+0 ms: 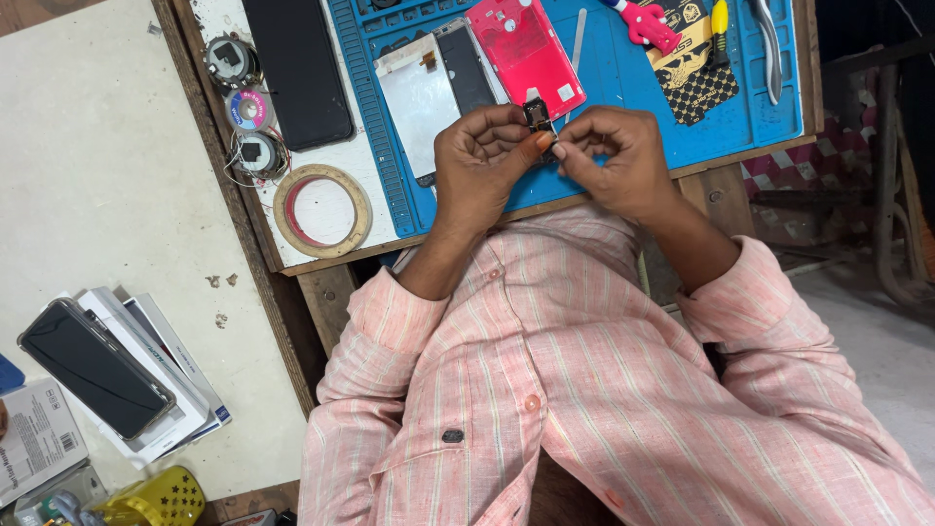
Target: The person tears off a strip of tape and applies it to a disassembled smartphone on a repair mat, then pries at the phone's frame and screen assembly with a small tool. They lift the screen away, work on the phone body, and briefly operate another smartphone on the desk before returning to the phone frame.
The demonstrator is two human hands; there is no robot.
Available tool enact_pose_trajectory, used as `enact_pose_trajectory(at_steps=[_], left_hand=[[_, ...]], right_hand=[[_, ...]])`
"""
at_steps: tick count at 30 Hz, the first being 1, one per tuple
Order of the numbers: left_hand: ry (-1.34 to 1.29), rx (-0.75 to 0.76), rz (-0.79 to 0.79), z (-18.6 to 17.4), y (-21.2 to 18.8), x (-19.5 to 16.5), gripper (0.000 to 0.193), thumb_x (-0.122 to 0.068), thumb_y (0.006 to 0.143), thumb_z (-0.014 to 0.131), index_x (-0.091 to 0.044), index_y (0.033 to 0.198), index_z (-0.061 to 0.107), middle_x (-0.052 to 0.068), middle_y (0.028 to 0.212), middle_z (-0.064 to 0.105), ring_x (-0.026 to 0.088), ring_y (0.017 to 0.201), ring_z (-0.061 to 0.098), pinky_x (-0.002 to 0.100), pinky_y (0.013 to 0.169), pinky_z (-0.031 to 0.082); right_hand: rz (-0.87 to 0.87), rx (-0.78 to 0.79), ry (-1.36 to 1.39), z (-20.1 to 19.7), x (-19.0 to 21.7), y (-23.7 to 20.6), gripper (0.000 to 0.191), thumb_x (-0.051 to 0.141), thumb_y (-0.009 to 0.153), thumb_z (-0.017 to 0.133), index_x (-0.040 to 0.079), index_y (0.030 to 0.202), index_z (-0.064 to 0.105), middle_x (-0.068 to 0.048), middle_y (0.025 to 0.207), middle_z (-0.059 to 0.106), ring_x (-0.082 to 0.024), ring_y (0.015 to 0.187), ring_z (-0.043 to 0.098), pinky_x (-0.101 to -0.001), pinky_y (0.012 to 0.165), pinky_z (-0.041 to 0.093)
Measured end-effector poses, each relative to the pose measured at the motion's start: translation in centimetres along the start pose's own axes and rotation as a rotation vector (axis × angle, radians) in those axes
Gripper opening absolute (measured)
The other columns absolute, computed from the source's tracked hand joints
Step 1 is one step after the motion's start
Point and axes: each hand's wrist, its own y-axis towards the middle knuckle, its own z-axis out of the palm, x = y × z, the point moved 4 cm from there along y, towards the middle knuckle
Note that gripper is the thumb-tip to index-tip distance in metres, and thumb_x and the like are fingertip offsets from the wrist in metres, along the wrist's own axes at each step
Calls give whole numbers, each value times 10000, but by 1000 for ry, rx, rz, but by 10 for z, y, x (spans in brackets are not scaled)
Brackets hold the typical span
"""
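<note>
My left hand (482, 161) and my right hand (618, 161) meet over the near edge of a blue work mat (604, 88). Between their fingertips they pinch a small dark phone component (537, 114), which the left thumb and forefinger hold from the left while the right fingers close on its lower side. Just beyond the hands lie a red phone back cover (526, 49), a white display panel (419, 93) and a dark glass strip (466, 63). My pink striped sleeves fill the lower part of the view.
On the mat are metal tweezers (578, 34), a pink-handled tool (648, 24) and pliers (769, 49). Left of it lie a black phone (297, 68), a tape roll (321, 209) and small round parts (248, 109). Another phone (95, 368) rests on boxes at lower left.
</note>
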Motion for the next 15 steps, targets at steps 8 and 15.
enact_pose_trajectory(at_steps=[8, 15], left_hand=[[-57, -9, -31, 0, 1, -6, 276, 40, 897, 796, 71, 1134, 657, 157, 984, 761, 170, 893, 755, 305, 811, 653], [-67, -6, -57, 0, 1, -9, 279, 32, 892, 799, 69, 1129, 657, 159, 973, 764, 173, 881, 759, 305, 797, 652]], right_hand=[[171, 42, 308, -4, -12, 2, 199, 142, 1074, 619, -35, 1056, 708, -101, 895, 730, -142, 765, 728, -244, 632, 557], [201, 25, 424, 1, -23, 2, 149, 101, 1046, 662, -44, 1065, 689, -110, 890, 708, -145, 737, 708, -242, 605, 549]])
